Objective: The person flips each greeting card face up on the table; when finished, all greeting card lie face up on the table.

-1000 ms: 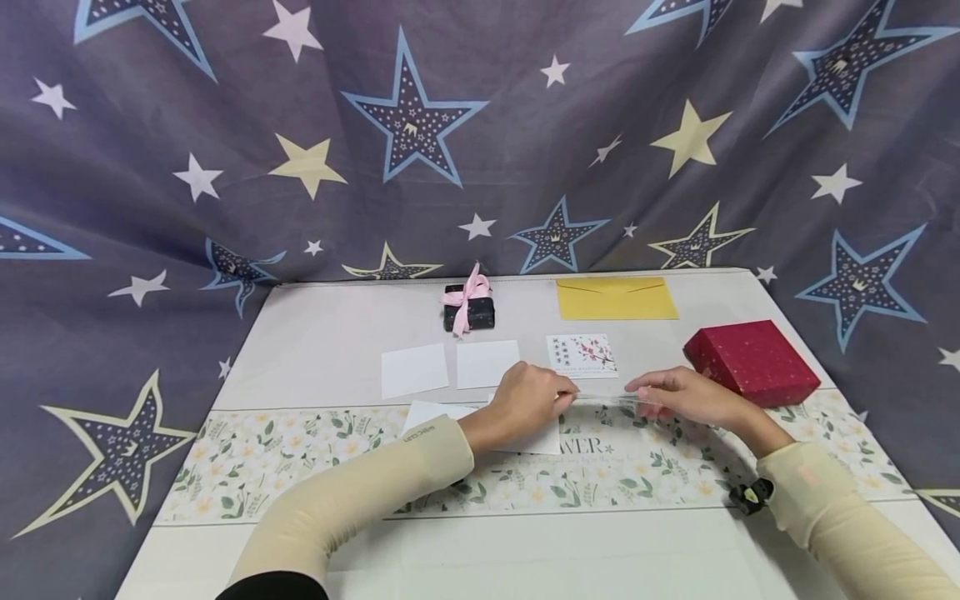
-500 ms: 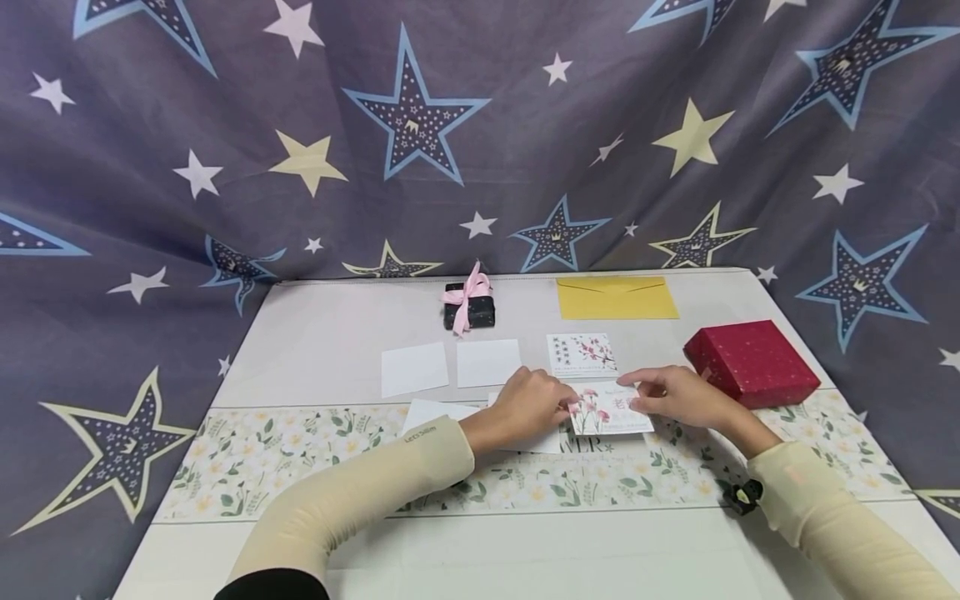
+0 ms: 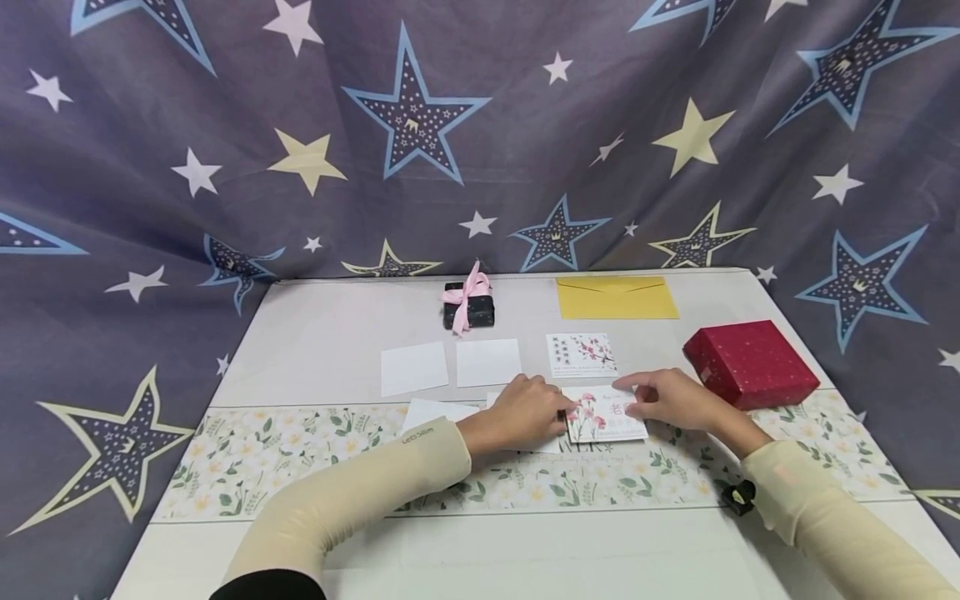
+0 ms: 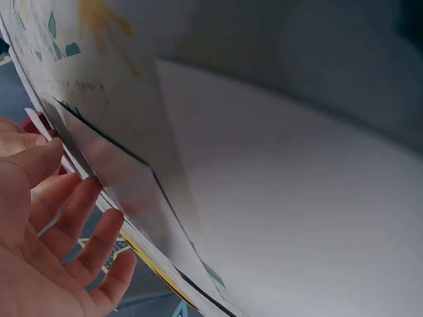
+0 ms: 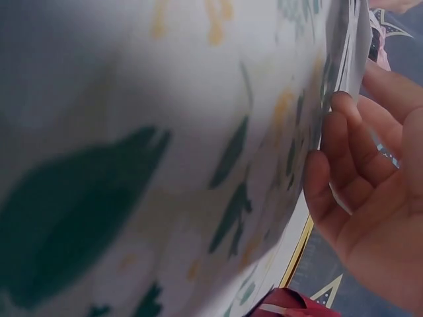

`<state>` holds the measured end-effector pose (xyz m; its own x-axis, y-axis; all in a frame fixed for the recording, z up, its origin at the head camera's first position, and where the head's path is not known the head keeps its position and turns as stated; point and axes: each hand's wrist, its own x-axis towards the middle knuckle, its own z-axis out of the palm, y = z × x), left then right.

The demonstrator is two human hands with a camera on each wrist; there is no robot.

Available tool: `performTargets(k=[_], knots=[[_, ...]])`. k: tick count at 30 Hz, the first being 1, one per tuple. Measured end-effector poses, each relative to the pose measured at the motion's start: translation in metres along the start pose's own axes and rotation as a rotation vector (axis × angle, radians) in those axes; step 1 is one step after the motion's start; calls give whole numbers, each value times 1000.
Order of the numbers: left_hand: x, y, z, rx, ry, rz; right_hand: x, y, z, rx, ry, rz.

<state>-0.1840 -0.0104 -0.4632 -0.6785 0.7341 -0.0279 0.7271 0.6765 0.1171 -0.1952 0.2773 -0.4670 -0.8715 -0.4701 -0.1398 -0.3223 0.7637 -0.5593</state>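
Note:
A white card with pink flowers and red lettering lies face up, at or just above the table, between my two hands. My left hand pinches its left edge, bent over blank white cards. At the upper right corner my right hand holds the card between thumb and fingers. In the left wrist view the left fingers are loosely bent beside the card edges. The right fingers meet thin card edges in the right wrist view. Just behind it lies a card with plum blossom and black characters.
Blank white cards lie to the left, one partly under my left hand. Farther back are a black box with a pink ribbon and a yellow envelope. A red box stands right of my right hand. A floral strip crosses the table.
The flower card, seen edge-on at first, has tipped down to show its face. Since then it has come slightly nearer and left, with my right hand following. My left hand has barely moved.

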Motion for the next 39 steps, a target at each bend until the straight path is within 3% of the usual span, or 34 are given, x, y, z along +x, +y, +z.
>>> performTargets(k=[19,39], knots=[[-6,-3,2,91,-17,24,3,-10,5,-111,-48,23],[-8,-3,-1,80,-19,37,7,-11,7,-183,-52,-21]])
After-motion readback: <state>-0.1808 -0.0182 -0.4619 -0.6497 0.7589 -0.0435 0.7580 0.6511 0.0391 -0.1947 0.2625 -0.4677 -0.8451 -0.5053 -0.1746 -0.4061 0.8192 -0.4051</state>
